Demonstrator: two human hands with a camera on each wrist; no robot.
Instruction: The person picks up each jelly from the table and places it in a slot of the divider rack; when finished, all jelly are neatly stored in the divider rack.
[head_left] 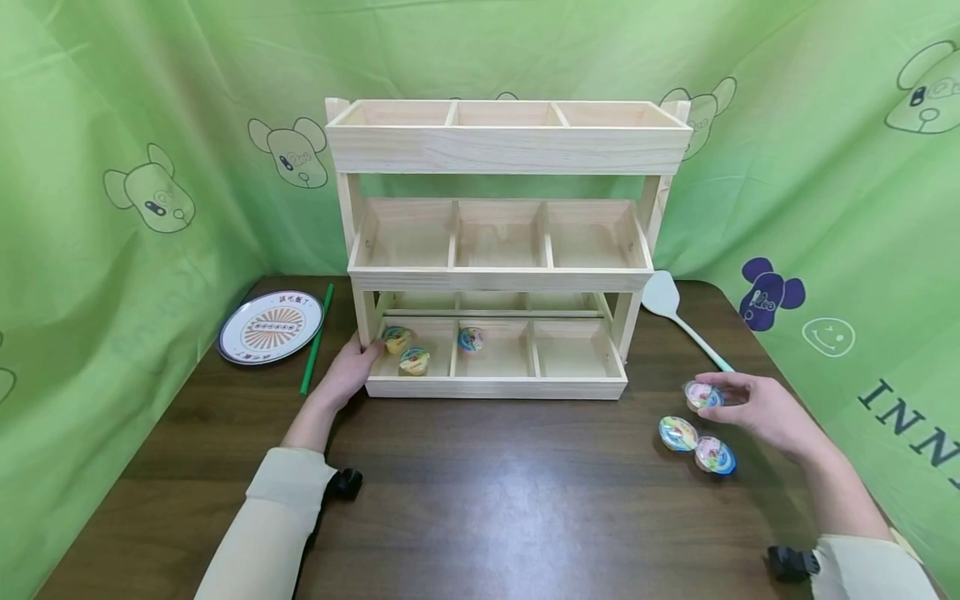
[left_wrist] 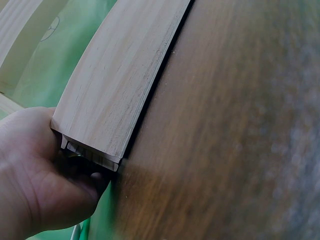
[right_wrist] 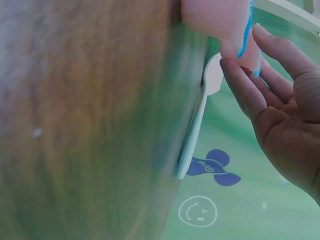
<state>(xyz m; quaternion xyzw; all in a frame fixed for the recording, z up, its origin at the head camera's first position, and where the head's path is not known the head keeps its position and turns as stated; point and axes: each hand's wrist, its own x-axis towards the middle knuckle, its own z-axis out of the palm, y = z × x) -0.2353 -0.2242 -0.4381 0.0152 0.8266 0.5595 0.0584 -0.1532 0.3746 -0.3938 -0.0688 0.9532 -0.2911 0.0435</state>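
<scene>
In the head view my left hand [head_left: 349, 367] grips the left end of the bottom tray of a wooden three-tier rack [head_left: 495, 389]. The left wrist view shows that hand [left_wrist: 45, 170] around the tray's end [left_wrist: 115, 85], its fingertips partly hidden. My right hand [head_left: 765, 412] pinches a small jelly cup [head_left: 703, 395] with a printed lid, between thumb and fingers. Just in front of it, two more jelly cups, one [head_left: 678, 433] and another [head_left: 715, 456], lie on the table. Two yellow jelly cups [head_left: 414, 361] sit in the bottom tray's left compartment, and a pinkish jelly cup [head_left: 471, 339] in its middle one.
A white plate [head_left: 247, 346] with a printed pattern and a green stick [head_left: 317, 342] lie left of the rack. To its right is a white spatula [head_left: 663, 296] with a pale blue handle. A green cloth [head_left: 187, 83] hangs around the dark wooden table [head_left: 465, 500].
</scene>
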